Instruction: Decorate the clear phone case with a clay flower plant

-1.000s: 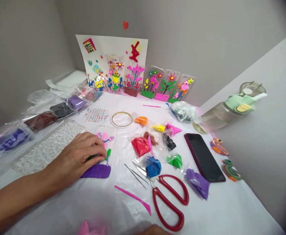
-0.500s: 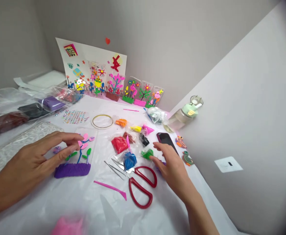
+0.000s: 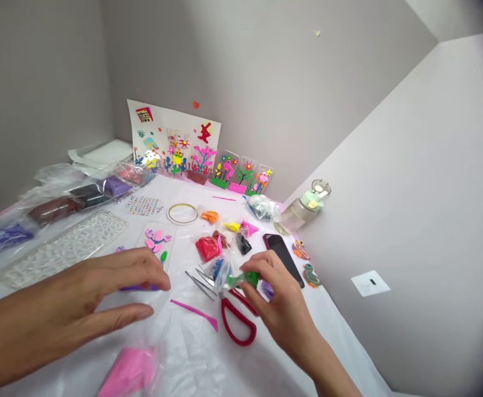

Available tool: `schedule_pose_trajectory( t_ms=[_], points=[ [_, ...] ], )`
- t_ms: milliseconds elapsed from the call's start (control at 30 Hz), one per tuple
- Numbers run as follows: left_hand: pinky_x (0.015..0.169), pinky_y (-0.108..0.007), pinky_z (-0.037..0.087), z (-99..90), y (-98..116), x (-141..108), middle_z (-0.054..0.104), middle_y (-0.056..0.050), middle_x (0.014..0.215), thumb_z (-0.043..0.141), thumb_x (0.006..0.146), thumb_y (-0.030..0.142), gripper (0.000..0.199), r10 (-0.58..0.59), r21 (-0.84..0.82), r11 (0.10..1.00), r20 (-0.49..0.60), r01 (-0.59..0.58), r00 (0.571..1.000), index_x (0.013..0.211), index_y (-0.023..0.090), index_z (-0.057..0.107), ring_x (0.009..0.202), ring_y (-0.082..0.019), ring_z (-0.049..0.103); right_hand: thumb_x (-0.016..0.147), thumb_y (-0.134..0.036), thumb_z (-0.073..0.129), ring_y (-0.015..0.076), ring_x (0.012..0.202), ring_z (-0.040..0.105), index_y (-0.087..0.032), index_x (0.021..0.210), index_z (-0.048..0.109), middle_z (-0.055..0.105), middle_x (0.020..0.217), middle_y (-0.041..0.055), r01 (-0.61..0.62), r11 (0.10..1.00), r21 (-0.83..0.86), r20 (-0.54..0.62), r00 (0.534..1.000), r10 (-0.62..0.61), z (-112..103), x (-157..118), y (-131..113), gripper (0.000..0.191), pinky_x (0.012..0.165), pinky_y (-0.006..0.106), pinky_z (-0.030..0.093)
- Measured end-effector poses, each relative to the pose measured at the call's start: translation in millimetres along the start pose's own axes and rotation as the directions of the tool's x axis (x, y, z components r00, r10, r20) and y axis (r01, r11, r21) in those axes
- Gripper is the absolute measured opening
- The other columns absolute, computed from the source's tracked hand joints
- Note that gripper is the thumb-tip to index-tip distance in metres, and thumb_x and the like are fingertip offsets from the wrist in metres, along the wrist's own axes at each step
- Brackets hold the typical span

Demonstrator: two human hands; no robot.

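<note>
Between the thumb and fingers of my right hand is a small plastic bag of green clay, lifted over the scissors. My left hand is empty, thumb and fingers apart, hovering above a clear phone case. Pink clay flowers and a green leaf show on that case; my hand hides most of its purple base. Tweezers and a pink modelling tool lie between my hands. Bags of blue clay and red clay are just beyond the scissors.
A bag of pink clay lies at the near edge. On the right are a phone, a water bottle and clay ducks. A textured clear case lies left. Decorated cases stand along the wall.
My right hand has closed on the bag of green clay and raised it. My left hand has shifted right and nearer, off the flowers. The head view has tilted up.
</note>
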State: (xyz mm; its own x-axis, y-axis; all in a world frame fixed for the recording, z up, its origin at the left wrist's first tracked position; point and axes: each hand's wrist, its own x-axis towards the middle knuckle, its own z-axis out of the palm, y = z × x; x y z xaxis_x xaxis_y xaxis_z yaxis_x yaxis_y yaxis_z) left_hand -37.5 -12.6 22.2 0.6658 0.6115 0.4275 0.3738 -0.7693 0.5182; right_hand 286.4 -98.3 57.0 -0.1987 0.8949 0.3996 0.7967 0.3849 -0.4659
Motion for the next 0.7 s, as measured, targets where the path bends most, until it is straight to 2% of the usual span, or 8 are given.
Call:
schedule_pose_trajectory(
  t_ms=[67,233,367,500,533,600,667,700],
  points=[
    [0.086,-0.022,0.063,-0.9,6.6,1.5,0.079,0.006,0.113,0.062,0.105,0.044,0.020,0.017,-0.068,0.998,0.064,-0.013,0.998,0.119,0.037,0.075,0.100,-0.018,0.077,0.100,-0.010,0.063,0.0169,0.088,0.069,-0.023,0.109,0.066,0.065,0.103,0.0048,0.066,0.996,0.060,-0.005,0.998,-0.066,5.9,3.0,-17.3,0.016,0.074,0.027,0.059],
    [0.082,-0.019,0.060,2.5,19.9,13.3,0.077,0.006,0.109,0.062,0.106,0.036,0.017,0.001,-0.165,0.986,-0.017,-0.004,1.000,0.119,0.039,0.072,0.096,-0.014,0.076,0.100,-0.008,0.064,0.0161,0.090,0.069,-0.024,0.111,0.065,0.064,0.102,0.0035,0.169,0.977,0.129,-0.109,0.982,-0.155,25.5,11.8,-41.8,0.019,0.076,0.025,0.059],
    [0.085,-0.020,0.059,9.1,21.3,17.5,0.074,0.004,0.107,0.060,0.107,0.034,0.016,-0.033,-0.208,0.978,-0.036,0.024,0.999,0.114,0.035,0.074,0.097,-0.014,0.073,0.101,-0.009,0.066,0.0149,0.090,0.068,-0.024,0.112,0.065,0.064,0.103,0.0035,0.169,0.972,0.164,-0.140,0.979,-0.147,37.7,15.4,-43.0,0.018,0.078,0.023,0.059],
    [0.077,-0.021,0.055,20.2,18.1,14.8,0.071,0.005,0.103,0.057,0.108,0.032,0.018,0.001,-0.169,0.986,-0.049,-0.010,0.999,0.117,0.037,0.073,0.093,-0.013,0.070,0.101,-0.008,0.065,0.0164,0.094,0.068,-0.022,0.115,0.065,0.063,0.104,0.0057,0.176,0.970,0.167,-0.156,0.976,-0.150,47.2,12.6,-38.2,0.019,0.080,0.026,0.060],
    [0.082,-0.024,0.054,22.5,16.6,14.5,0.070,0.005,0.101,0.055,0.109,0.031,0.020,0.018,-0.135,0.990,-0.081,-0.029,0.997,0.118,0.037,0.072,0.093,-0.014,0.069,0.101,-0.008,0.065,0.0170,0.094,0.068,-0.022,0.115,0.065,0.063,0.104,0.0060,0.179,0.970,0.164,-0.158,0.975,-0.153,49.2,11.6,-37.3,0.020,0.079,0.026,0.060],
    [0.103,-0.035,0.048,25.4,12.9,15.0,0.069,0.005,0.099,0.055,0.109,0.028,0.020,0.072,-0.017,0.997,-0.147,-0.075,0.987,0.116,0.037,0.071,0.095,-0.016,0.068,0.101,-0.007,0.065,0.0180,0.094,0.068,-0.022,0.116,0.065,0.064,0.104,0.0066,0.184,0.970,0.159,-0.164,0.974,-0.158,52.6,10.0,-36.8,0.021,0.079,0.027,0.061],
    [0.121,-0.045,0.032,26.1,8.7,16.4,0.068,0.006,0.097,0.060,0.106,0.027,0.013,0.142,0.112,0.986,-0.170,-0.124,0.975,0.110,0.034,0.070,0.092,-0.016,0.067,0.100,-0.007,0.065,0.0184,0.094,0.069,-0.022,0.115,0.065,0.065,0.103,0.0068,0.190,0.969,0.158,-0.177,0.971,-0.162,55.1,9.1,-37.8,0.021,0.079,0.028,0.061],
    [0.125,-0.047,0.025,26.0,7.1,17.0,0.068,0.006,0.096,0.063,0.105,0.027,0.009,0.172,0.155,0.977,-0.153,-0.148,0.973,0.106,0.033,0.069,0.090,-0.016,0.067,0.100,-0.006,0.065,0.0183,0.092,0.069,-0.022,0.115,0.065,0.066,0.102,0.0067,0.194,0.969,0.156,-0.184,0.969,-0.164,56.0,8.8,-38.6,0.021,0.078,0.028,0.061]
  ],
)
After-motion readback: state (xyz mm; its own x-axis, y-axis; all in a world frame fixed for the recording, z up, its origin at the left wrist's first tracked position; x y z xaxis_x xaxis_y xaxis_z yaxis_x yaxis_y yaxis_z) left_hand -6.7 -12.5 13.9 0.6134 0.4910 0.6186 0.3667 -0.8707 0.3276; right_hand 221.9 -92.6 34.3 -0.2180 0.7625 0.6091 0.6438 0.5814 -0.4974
